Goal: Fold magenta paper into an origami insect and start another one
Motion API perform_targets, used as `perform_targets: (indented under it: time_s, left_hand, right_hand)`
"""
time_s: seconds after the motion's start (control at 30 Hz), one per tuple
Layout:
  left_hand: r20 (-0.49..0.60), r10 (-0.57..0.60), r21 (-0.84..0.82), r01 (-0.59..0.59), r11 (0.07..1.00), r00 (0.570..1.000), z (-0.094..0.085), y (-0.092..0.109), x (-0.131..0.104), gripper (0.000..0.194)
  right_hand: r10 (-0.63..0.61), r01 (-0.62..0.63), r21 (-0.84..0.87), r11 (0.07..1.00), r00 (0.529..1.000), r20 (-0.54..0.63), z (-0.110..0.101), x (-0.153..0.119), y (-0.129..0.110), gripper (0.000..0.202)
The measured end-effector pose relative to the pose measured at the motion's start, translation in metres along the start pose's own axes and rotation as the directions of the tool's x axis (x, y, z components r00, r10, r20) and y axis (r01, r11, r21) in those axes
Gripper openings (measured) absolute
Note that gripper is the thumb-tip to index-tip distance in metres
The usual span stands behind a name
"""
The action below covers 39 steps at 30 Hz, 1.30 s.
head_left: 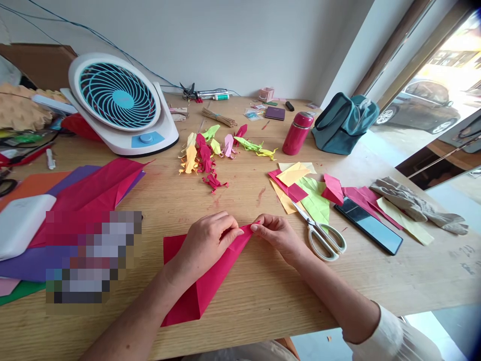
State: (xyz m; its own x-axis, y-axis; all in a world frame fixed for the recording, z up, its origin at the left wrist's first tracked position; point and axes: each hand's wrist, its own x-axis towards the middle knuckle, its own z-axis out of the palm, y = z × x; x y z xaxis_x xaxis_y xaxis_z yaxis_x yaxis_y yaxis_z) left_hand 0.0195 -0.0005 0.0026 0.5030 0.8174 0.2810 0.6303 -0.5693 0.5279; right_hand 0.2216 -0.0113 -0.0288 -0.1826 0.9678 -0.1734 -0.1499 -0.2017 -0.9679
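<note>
Head view, and all the action is down at the near edge of the wooden table point(244, 198), where two bare hands are at work on one crimson sheet of paper point(199, 281)! The left hand point(212, 233) comes in across the top of it, thumb and fingers closed on the upper edge near the narrow end. Right beside it, the right hand point(276, 235) has that pointed tip pinched between thumb and forefinger. Tight grips on both sides, the hands almost touching, and the sheet slants down toward the person, its wide end lying on the wood with a crease running through it.

Just to the right lie the white-handled scissors point(326, 241), blades slightly apart, points over the yellow, green and red paper scraps point(315, 195). Next to them, a dark smartphone point(368, 225) lies at an angle, with a crumpled grey glove point(419, 205) beyond.

Straight ahead, what a crowd: folded-paper figures point(205, 150) in orange, red, pink, green and yellow, bunched together, with one small red figure point(215, 182) nearest the hands. Over on the left, a stack of coloured paper point(93, 193) carries a white plastic case point(24, 225), and the white fan point(124, 100) towers behind. Far side: a red thermos flask point(298, 133) upright, close beside a teal bag point(341, 125).
</note>
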Motion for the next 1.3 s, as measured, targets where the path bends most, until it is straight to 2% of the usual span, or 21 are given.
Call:
perform_targets:
  time_s: [0.37,0.77,1.3]
  left_hand:
    - [-0.045,0.113,0.095,-0.109,0.99,0.993,0.0,-0.002,0.0,0.021]
    - [-0.03,0.061,0.082,-0.059,0.995,0.998,-0.001,0.0,0.001,0.021]
    - [-0.027,0.035,0.09,-0.033,0.995,0.999,-0.004,0.003,0.0,0.022]
  right_hand:
    - [-0.015,0.016,0.029,0.999,1.0,-0.027,0.001,0.001,-0.001,0.039]
    - [-0.037,0.037,-0.055,0.998,0.999,0.0,-0.005,-0.001,0.004,0.04]
    - [-0.074,0.074,-0.081,0.994,0.997,-0.005,-0.006,-0.001,0.004,0.036]
